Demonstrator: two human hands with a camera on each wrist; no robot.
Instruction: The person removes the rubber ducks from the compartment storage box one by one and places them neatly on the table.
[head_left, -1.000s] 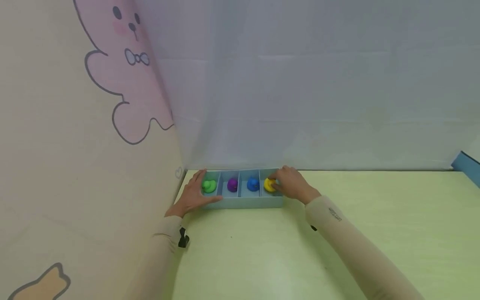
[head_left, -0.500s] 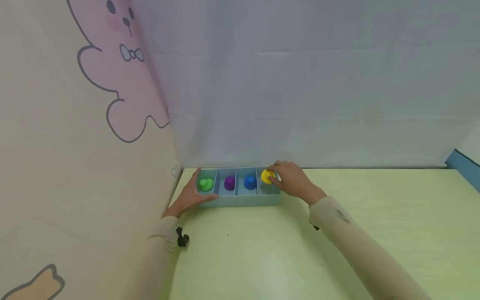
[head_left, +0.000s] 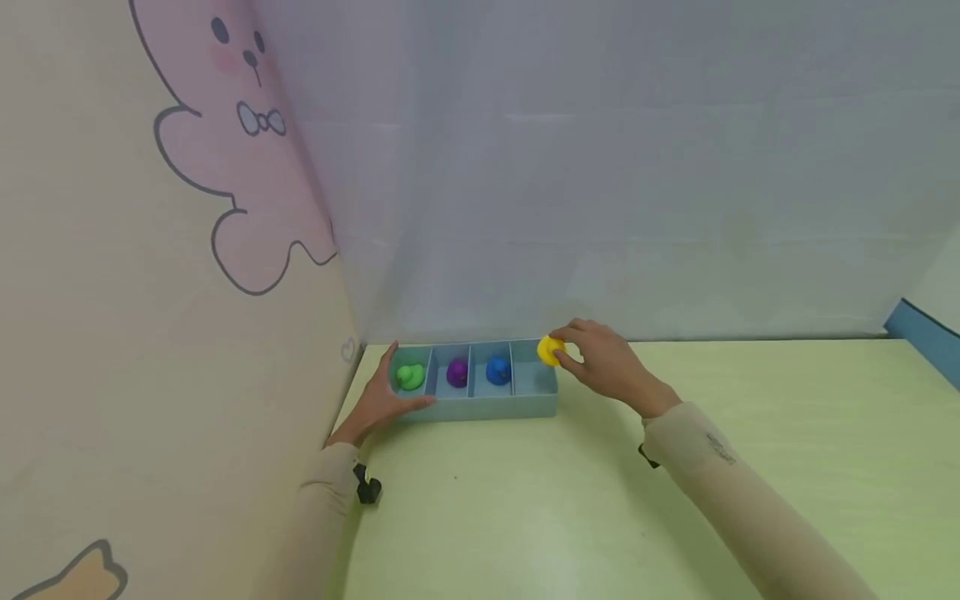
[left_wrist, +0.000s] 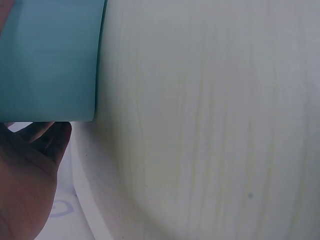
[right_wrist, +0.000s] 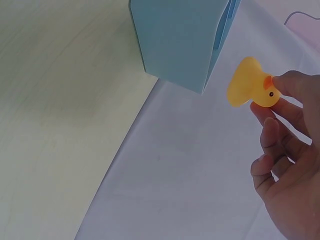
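Observation:
A light blue box [head_left: 495, 407] with a row of compartments sits at the table's back left. My left hand [head_left: 378, 402] holds its left end, thumb along the front wall and fingers at the far side. Over the box's right end, my right hand [head_left: 609, 362] pinches a yellow toy duck [head_left: 550, 351] by its head between thumb and fingertips, as the right wrist view shows. The rightmost compartment below has nothing in it. A green duck [head_left: 410, 377], a purple duck [head_left: 457, 372] and a blue duck [head_left: 498, 370] each sit in their own compartment, left to right.
The pale yellow table [head_left: 510, 500] meets a pale curtain [head_left: 600, 208] at its back edge. Close on the left stands a cream wall [head_left: 187, 400] with a printed pink bear. A blue edge piece [head_left: 926, 337] shows at the far right.
The right hand has lifted the yellow duck out of the rightmost compartment and carried it slightly right. The left hand stays at the box's left end. The head view has shifted slightly.

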